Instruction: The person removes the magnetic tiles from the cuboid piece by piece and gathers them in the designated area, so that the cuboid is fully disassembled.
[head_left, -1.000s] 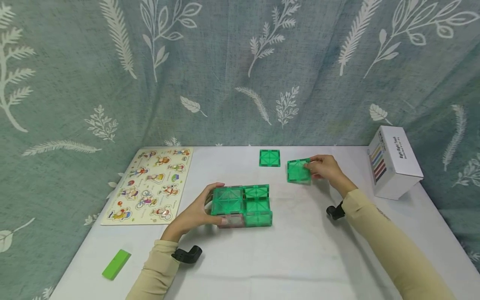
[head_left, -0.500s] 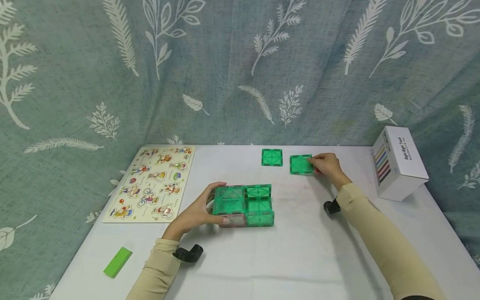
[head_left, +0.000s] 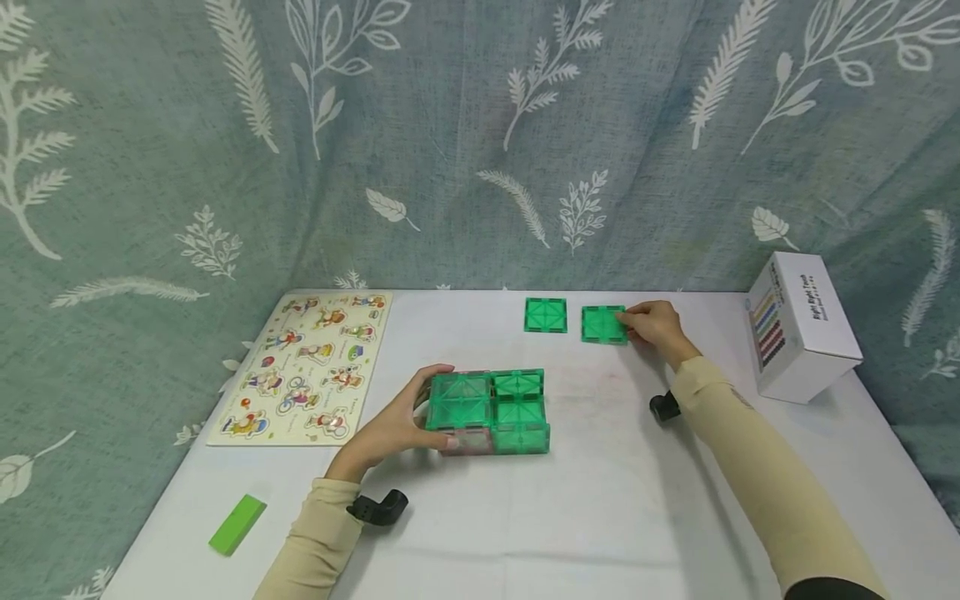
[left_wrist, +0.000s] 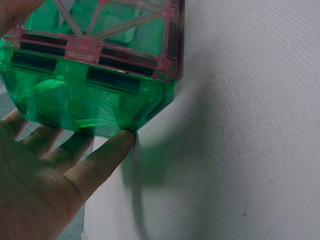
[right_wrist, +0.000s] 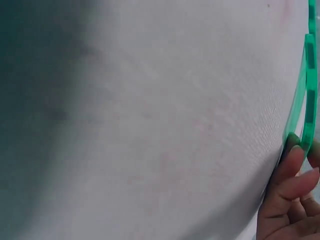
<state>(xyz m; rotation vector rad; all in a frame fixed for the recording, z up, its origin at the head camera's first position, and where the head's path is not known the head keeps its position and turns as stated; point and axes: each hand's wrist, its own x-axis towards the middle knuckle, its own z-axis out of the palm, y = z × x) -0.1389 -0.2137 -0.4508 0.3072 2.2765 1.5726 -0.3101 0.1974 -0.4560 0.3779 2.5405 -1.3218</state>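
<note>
My left hand (head_left: pixel 396 423) grips the left end of a block (head_left: pixel 517 412) built from see-through magnetic tiles, mostly green. A pinkish tile (head_left: pixel 471 441) forms part of its near side. In the left wrist view, the thumb lies on one side of the block and the fingers on another. Farther back, my right hand (head_left: pixel 657 325) pinches the right edge of a green square magnetic tile (head_left: pixel 602 325), low at the white table. The right wrist view has the tile (right_wrist: pixel 310 95) edge-on between thumb and fingers. Another green square tile (head_left: pixel 545 315) lies flat to its left.
A wooden picture puzzle board (head_left: pixel 300 367) lies at the left. Nearer stands or lies a light green bar (head_left: pixel 237 525). A white box (head_left: pixel 806 325) is at the right. A leaf-patterned curtain (head_left: pixel 450 167) hangs behind the table (head_left: pixel 570 525).
My right hand has moved the green tile slightly away, toward the back of the table, and it now lies flatter. My left hand keeps its grip on the block.
</note>
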